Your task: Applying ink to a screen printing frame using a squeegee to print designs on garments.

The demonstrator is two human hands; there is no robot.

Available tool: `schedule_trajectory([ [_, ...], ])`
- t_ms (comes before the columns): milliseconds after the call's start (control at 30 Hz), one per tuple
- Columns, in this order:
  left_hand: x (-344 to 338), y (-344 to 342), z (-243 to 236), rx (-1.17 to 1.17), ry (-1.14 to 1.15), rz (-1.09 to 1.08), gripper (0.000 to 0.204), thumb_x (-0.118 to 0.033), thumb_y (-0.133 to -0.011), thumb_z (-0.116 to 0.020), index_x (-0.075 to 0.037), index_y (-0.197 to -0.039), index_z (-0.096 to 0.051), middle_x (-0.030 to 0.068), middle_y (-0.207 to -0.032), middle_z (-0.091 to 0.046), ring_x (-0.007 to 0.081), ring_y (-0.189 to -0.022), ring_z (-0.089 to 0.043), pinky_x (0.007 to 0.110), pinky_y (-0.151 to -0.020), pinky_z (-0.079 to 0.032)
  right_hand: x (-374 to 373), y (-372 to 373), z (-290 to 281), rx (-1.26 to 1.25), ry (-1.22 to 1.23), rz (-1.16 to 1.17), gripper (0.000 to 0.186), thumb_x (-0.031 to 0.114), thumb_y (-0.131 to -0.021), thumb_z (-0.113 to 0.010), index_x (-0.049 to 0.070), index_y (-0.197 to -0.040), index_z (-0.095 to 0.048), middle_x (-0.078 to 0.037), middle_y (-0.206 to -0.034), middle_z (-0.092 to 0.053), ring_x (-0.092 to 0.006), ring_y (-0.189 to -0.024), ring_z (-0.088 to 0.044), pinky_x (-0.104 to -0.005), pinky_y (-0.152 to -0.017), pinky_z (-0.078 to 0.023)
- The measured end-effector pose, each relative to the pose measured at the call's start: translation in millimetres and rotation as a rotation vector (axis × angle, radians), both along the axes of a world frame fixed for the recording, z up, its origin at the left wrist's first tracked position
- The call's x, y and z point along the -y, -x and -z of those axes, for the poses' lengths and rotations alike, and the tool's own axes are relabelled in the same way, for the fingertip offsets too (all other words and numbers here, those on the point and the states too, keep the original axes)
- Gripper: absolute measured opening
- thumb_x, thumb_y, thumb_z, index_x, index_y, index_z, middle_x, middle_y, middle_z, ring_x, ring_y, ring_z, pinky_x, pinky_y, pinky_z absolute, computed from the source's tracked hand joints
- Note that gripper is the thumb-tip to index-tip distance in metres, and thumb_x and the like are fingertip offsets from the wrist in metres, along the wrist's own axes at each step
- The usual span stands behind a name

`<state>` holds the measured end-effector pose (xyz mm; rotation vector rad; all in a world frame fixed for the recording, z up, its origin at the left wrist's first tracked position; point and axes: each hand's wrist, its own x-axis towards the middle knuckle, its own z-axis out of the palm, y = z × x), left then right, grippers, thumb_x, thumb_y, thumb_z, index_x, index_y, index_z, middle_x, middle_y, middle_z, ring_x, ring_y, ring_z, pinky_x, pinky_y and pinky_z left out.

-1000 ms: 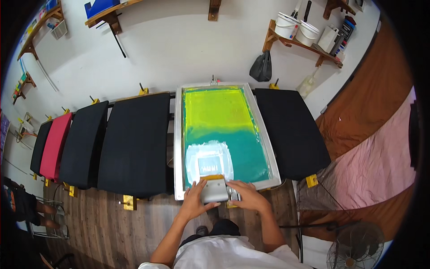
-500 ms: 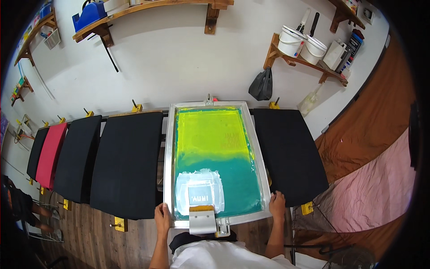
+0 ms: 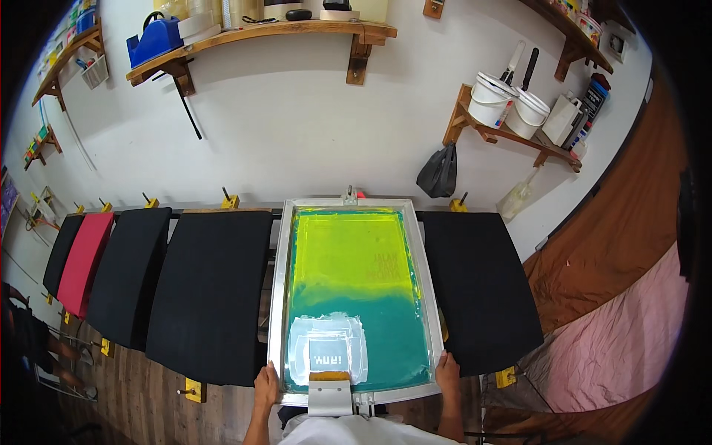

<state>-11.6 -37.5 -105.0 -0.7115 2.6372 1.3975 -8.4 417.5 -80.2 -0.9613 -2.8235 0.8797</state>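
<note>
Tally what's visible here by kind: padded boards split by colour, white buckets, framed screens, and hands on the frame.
Black padded boards: 4
Pinkish-red padded boards: 1
White buckets: 2
Framed screens: 1
Hands on the frame: 2 (left hand, right hand)
Total: 10

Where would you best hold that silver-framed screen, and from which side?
Probably the long side bars of the silver frame, near the closest corners, from outside, where the left hand and right hand are: they're straight and slim, while a squeegee overlaps the near bar.
</note>
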Motion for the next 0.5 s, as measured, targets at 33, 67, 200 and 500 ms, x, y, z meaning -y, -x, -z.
schedule_trajectory([
  [33, -1.1, 1.1, -1.5, -0.011, 0.022, 0.013, 0.07, -0.054, -0.102, -0.031, 0.009, -0.082, -0.054, 0.0277, -0.076, -0.059, 0.0391, -0.074, -0.059, 0.047, -0.072, -0.046, -1.8, 1.0, 0.7, -0.002, -0.001, 0.001, 0.047, 0.034, -0.105, -0.033, -0.004, -0.096, -0.059, -0.033, -0.099, -0.062, -0.0532, -0.097, -0.056, -0.0569, -0.083, -0.045],
  [67, -2.0, 2.1, -4.1, -0.012, 0.021, 0.015, 0.07, -0.054, -0.102, -0.031, 0.009, -0.082, -0.054, 0.0277, -0.076, -0.059, 0.0391, -0.074, -0.059, 0.047, -0.072, -0.046, -4.0, 1.8, 1.6, 0.032, 0.004, -0.025, 0.048, 0.034, -0.104, -0.032, -0.005, -0.1, -0.06, -0.033, -0.101, -0.062, -0.053, -0.1, -0.056, -0.0572, -0.086, -0.045],
  [200, -4.8, 2.9, -15.1, 0.032, 0.013, 0.02, 0.071, -0.054, -0.103, -0.029, 0.009, -0.082, -0.056, 0.0295, -0.079, -0.06, 0.043, -0.076, -0.06, 0.049, -0.073, -0.046, -4.9, 1.3, 4.9, 0.042, 0.024, -0.052, 0.052, 0.035, -0.104, -0.03, -0.007, -0.106, -0.06, -0.034, -0.105, -0.062, -0.0526, -0.103, -0.056, -0.0575, -0.089, -0.044],
  [500, -7.7, 2.1, -13.0, 0.017, 0.036, 0.012, 0.071, -0.053, -0.102, -0.03, 0.01, -0.083, -0.057, 0.0316, -0.081, -0.062, 0.0477, -0.081, -0.06, 0.051, -0.075, -0.046, -14.7, 2.7, 37.2, -0.009, 0.052, 0.006, 0.059, 0.04, -0.104, -0.028, -0.008, -0.108, -0.062, -0.033, -0.109, -0.062, -0.051, -0.106, -0.056, -0.0547, -0.093, -0.043],
])
